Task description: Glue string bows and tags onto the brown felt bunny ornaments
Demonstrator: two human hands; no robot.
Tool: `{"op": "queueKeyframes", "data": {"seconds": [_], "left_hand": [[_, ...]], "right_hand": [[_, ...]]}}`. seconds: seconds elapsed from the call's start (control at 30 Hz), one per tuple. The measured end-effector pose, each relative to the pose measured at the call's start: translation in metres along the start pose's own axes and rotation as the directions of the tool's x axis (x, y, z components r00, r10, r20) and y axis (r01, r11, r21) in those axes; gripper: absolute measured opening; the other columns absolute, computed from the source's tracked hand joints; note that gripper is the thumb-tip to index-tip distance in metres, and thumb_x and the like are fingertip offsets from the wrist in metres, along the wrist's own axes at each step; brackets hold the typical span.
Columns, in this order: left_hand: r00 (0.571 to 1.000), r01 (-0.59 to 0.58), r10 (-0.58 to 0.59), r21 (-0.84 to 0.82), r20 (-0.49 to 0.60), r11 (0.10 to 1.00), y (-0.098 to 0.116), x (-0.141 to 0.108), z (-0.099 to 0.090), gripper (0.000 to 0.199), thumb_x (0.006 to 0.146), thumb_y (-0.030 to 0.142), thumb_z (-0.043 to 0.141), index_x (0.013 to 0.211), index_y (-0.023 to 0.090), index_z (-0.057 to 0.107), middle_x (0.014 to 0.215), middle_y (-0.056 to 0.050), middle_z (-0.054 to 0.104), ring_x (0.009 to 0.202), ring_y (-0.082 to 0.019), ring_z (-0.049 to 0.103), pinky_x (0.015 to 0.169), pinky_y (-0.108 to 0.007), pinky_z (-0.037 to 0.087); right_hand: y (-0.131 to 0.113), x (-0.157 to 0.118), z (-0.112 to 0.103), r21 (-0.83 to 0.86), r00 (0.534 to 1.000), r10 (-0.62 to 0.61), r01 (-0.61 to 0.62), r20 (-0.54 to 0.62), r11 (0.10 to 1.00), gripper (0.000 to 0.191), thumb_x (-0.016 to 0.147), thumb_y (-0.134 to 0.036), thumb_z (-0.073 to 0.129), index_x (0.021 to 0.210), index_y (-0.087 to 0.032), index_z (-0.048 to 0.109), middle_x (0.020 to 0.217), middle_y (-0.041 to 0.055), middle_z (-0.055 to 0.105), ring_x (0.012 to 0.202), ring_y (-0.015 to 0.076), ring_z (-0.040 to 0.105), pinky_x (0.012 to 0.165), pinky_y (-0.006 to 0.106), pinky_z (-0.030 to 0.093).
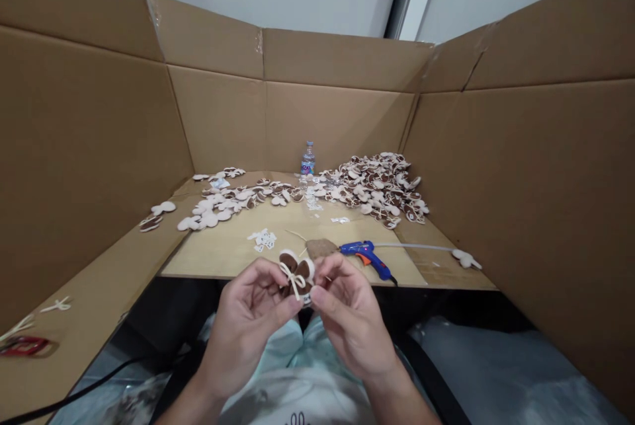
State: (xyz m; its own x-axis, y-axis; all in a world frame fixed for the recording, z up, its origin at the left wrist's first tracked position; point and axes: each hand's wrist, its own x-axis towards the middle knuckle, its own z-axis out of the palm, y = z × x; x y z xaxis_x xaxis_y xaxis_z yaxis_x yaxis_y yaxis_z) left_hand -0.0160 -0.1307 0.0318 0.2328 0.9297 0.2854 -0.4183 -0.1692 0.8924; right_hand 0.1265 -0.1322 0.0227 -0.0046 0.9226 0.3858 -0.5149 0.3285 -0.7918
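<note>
Just past the table's front edge, a small brown and white felt piece (pixel 302 270) with a cream bow is held between both hands. My left hand (pixel 255 306) pinches its left side, fingers curled and thumb near the bow's hanging end. On the right side, my right hand (pixel 344 303) grips it between thumb and fingers. A blue glue gun (pixel 367 256) lies on the table behind my right hand, its nozzle at a brown pad (pixel 321 248). Small white cut pieces (pixel 262 239) lie behind my left hand.
A large heap of brown and white felt pieces (pixel 381 187) fills the back right, with more (pixel 233 200) at back left. A bottle (pixel 308 159) stands at the back. Cardboard walls (pixel 337 114) surround the table. Red-handled scissors (pixel 24 346) and cream bows (pixel 57 305) lie far left.
</note>
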Motion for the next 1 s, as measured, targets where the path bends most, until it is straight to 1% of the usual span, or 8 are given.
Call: {"op": "queueKeyframes", "data": {"seconds": [0.13,0.23,0.37,0.5,0.67,0.87,0.93,1.0], "left_hand": [[0.999,0.035,-0.035,-0.009,0.035,0.999,-0.001,0.009,-0.002,0.016,0.078,0.015,0.072,0.086,0.021,0.058,0.082,0.002,0.062,0.076,-0.010,0.058,0.070,-0.018,0.047],[0.998,0.059,-0.060,0.059,0.006,0.996,-0.005,0.015,-0.005,0.025,0.073,0.015,0.077,0.085,0.020,0.056,0.083,0.003,0.061,0.078,-0.010,0.057,0.071,-0.018,0.046],[0.996,0.091,-0.087,0.150,-0.035,0.984,-0.013,0.021,-0.006,0.031,0.068,0.017,0.080,0.078,0.020,0.051,0.076,0.004,0.056,0.074,-0.010,0.055,0.067,-0.019,0.045],[0.987,0.144,-0.153,0.166,0.044,0.976,-0.022,0.025,-0.006,0.031,0.066,0.016,0.080,0.073,0.019,0.051,0.074,0.005,0.056,0.069,-0.010,0.054,0.063,-0.019,0.044],[0.961,0.228,-0.258,0.235,0.102,0.945,-0.039,0.030,-0.010,0.031,0.057,0.013,0.083,0.072,0.017,0.056,0.072,0.002,0.060,0.071,-0.014,0.058,0.066,-0.023,0.045],[0.875,0.387,-0.456,0.332,0.161,0.860,-0.045,0.034,-0.021,0.045,0.041,0.010,0.087,0.076,0.018,0.061,0.076,0.000,0.069,0.076,-0.020,0.065,0.068,-0.027,0.047],[0.885,0.366,-0.449,0.416,0.121,0.832,-0.038,0.038,-0.030,0.046,0.044,0.015,0.088,0.084,0.019,0.065,0.092,-0.005,0.073,0.092,-0.025,0.066,0.079,-0.033,0.049],[0.935,0.306,-0.355,0.490,0.008,0.816,-0.028,0.043,-0.041,0.029,0.058,0.028,0.082,0.082,0.020,0.068,0.106,-0.009,0.073,0.104,-0.028,0.064,0.090,-0.037,0.046]], "right_hand": [[0.005,0.006,-0.011,-0.055,0.998,-0.039,0.041,0.044,0.998,0.029,0.078,-0.040,0.071,0.099,-0.024,0.059,0.087,0.0024,0.058,0.071,0.0131,0.056,0.060,0.022,0.050],[0.004,0.009,-0.022,-0.282,0.988,-0.104,0.134,0.118,0.950,0.029,0.089,-0.036,0.060,0.116,-0.026,0.058,0.094,0.0036,0.060,0.080,0.0143,0.059,0.070,0.025,0.052],[-0.004,0.007,-0.033,-0.598,0.948,-0.067,0.250,0.312,0.762,0.032,0.092,-0.028,0.055,0.125,-0.029,0.058,0.093,0.0030,0.061,0.084,0.0153,0.059,0.077,0.028,0.050],[-0.011,0.005,-0.043,-0.743,0.932,-0.025,0.305,0.363,0.596,0.018,0.092,-0.023,0.054,0.105,-0.023,0.066,0.086,0.0028,0.064,0.076,0.0148,0.059,0.070,0.026,0.047],[-0.007,0.004,-0.058,-0.786,0.957,0.090,0.172,0.278,0.594,0.010,0.089,-0.027,0.059,0.090,-0.020,0.066,0.077,0.0017,0.066,0.068,0.0138,0.059,0.063,0.024,0.045],[0.010,0.005,-0.079,-0.713,0.924,0.346,-0.132,0.164,0.689,0.035,0.087,-0.047,0.059,0.072,-0.016,0.066,0.062,0.0004,0.062,0.057,0.0117,0.055,0.057,0.022,0.043],[0.003,0.011,-0.088,-0.744,0.904,0.401,-0.167,0.146,0.647,0.041,0.086,-0.052,0.057,0.070,-0.015,0.067,0.059,0.0014,0.062,0.055,0.0131,0.057,0.054,0.023,0.044],[-0.015,0.020,-0.098,-0.805,0.961,0.269,-0.112,0.061,0.583,0.040,0.087,-0.053,0.055,0.086,-0.016,0.071,0.077,0.0062,0.070,0.069,0.0179,0.064,0.063,0.027,0.050]]}}
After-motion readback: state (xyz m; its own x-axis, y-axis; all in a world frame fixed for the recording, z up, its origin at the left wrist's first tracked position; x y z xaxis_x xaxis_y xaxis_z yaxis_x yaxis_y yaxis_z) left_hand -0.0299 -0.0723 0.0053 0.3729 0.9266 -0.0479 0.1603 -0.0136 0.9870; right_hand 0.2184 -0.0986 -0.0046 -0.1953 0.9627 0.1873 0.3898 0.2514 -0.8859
